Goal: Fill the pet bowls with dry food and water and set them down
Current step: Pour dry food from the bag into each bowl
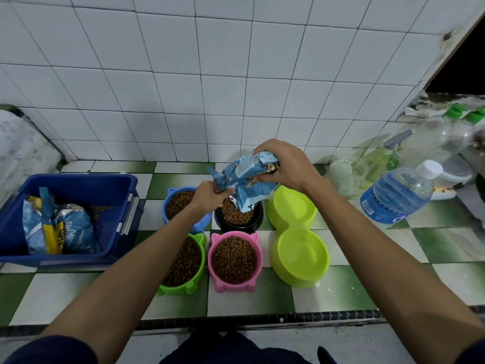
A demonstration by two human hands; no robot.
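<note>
Overhead: four kibble-filled bowls, blue (pixel 175 203), black (pixel 238 219), green (pixel 183 261), pink (pixel 234 260); one empty lime double bowl (pixel 298 233); one water bottle (pixel 399 191). Food bag (pixel 246 179) tipped over black bowl, right hand (pixel 283 164) gripping its top, left hand (pixel 210 197) pinching its lower edge.

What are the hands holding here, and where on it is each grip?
Both hold one blue food bag, tipped over the black bowl. The right hand grips its raised bottom end; the left hand pinches the lower, open end.
</note>
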